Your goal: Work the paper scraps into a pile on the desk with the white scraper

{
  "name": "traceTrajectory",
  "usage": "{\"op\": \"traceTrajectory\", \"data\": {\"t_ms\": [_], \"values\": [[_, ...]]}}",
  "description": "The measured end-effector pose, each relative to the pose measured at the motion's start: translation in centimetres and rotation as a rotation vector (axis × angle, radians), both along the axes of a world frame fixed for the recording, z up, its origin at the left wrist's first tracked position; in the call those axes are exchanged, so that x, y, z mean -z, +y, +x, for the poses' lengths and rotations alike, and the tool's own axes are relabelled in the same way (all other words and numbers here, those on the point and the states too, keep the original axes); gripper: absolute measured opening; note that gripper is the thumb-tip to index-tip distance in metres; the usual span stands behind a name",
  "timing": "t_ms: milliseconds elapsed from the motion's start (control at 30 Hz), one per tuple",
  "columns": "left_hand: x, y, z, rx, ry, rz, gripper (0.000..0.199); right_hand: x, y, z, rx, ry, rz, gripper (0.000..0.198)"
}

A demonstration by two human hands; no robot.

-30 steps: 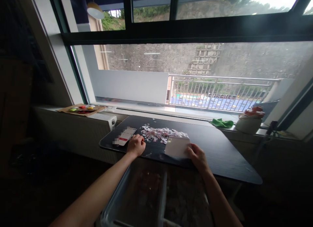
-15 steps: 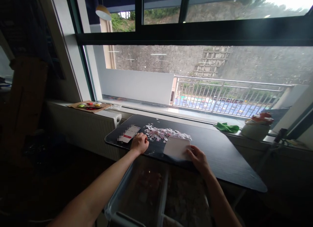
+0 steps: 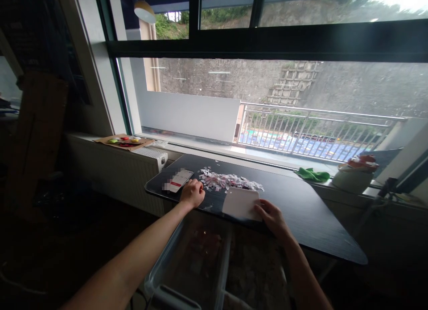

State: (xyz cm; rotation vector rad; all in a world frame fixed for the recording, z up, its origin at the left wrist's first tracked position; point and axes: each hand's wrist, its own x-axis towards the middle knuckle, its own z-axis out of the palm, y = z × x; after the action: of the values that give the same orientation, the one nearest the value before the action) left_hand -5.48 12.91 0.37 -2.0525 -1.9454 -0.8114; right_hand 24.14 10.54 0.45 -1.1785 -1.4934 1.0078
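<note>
Paper scraps (image 3: 230,181), small and pale with hints of pink, lay in a long loose heap across the middle of our dark desk (image 3: 310,212). Our right hand (image 3: 272,214) held a flat white sheet (image 3: 240,203) by its right edge, the fingers nearly closed in a pinch. We had that sheet between the heap and the desk's near edge; its far side overlapped the scraps in view, and we could not tell whether it touched them. Our left hand (image 3: 193,193) rested by the heap's left end, its fingers curled into a loose fist, and we could make out nothing in them. Just beyond it lay a phone (image 3: 180,181) with a red band on its screen. Below the near edge, between our forearms, was a clear plastic bin (image 3: 160,261), its contents too dim to name. A green cloth (image 3: 312,175) lay by the window.
</note>
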Motion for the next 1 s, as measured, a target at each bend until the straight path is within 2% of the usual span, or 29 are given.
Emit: {"op": "traceTrajectory", "data": {"t_ms": [133,300,467,533,667,733,1000], "values": [[0.04,0.00,-0.02,-0.002,0.003,0.001,0.011,0.12,-0.06,0.17,-0.013,0.012,0.028,0.046],[0.07,0.02,-0.05,0.005,0.004,0.014,0.010,0.23,-0.05,0.24,0.056,-0.004,0.048,0.047],[0.17,0.13,-0.11,0.005,0.001,0.016,0.011,0.15,-0.10,0.43,-0.032,-0.004,0.013,0.048],[0.17,0.14,-0.12,0.007,0.000,0.014,0.011,0.28,0.04,0.62,0.017,0.022,0.023,0.050],[0.15,0.10,-0.12,0.009,0.000,0.009,0.010,0.74,0.44,0.73,0.287,0.092,0.089,0.053],[0.17,0.09,-0.13,0.008,-0.005,0.012,0.010,0.86,0.50,0.58,0.367,0.111,0.114,0.050],[0.25,0.14,-0.26,0.017,-0.003,0.039,0.011,0.34,0.01,0.06,0.335,0.027,0.111,0.043]]}}
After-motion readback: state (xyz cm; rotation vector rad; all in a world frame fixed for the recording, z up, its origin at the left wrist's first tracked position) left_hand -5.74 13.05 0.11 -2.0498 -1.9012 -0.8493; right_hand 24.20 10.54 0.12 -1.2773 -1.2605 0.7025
